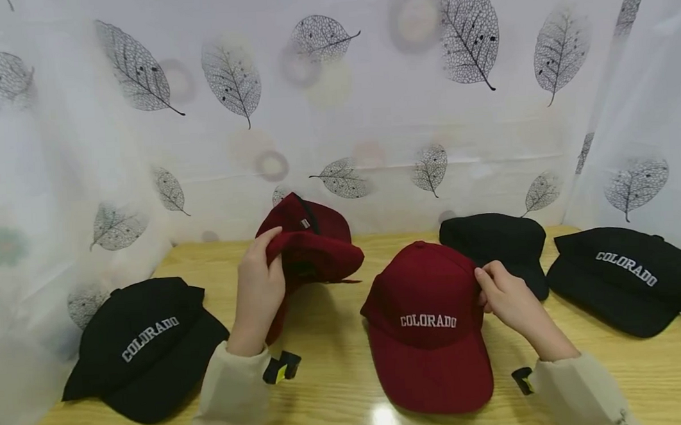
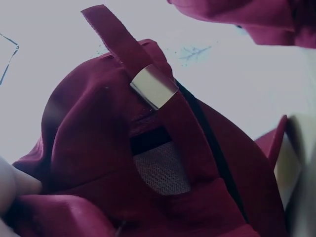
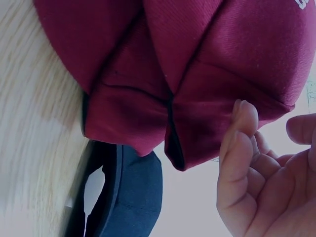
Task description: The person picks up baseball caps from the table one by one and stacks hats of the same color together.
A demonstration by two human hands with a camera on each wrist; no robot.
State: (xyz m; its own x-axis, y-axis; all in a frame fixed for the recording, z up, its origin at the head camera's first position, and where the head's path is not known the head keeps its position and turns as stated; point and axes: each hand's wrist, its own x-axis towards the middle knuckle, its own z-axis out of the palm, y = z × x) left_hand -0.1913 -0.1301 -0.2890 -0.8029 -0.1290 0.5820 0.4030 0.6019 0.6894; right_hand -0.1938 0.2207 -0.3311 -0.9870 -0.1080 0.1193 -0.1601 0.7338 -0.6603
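Note:
In the head view my left hand (image 1: 259, 287) grips a dark red baseball cap (image 1: 319, 255) by its edge, tilted above the table, with its inside and a black inner band showing. The left wrist view shows this cap's back strap (image 2: 116, 37) and metal buckle (image 2: 154, 87). A second red baseball cap (image 1: 420, 292), marked COLORADO, sits on the table with its brim toward me. Beside that cap's right side is my right hand (image 1: 509, 293). Its fingers (image 3: 237, 158) lie against or close by the crown, the thumb apart from them, in the right wrist view.
A black COLORADO cap (image 1: 151, 344) lies at the left of the wooden table (image 1: 326, 380). Two more black caps stand on the right, one behind the red cap (image 1: 492, 243) and one near the table's right edge (image 1: 627, 278). A leaf-patterned curtain (image 1: 335, 110) encloses the back and sides.

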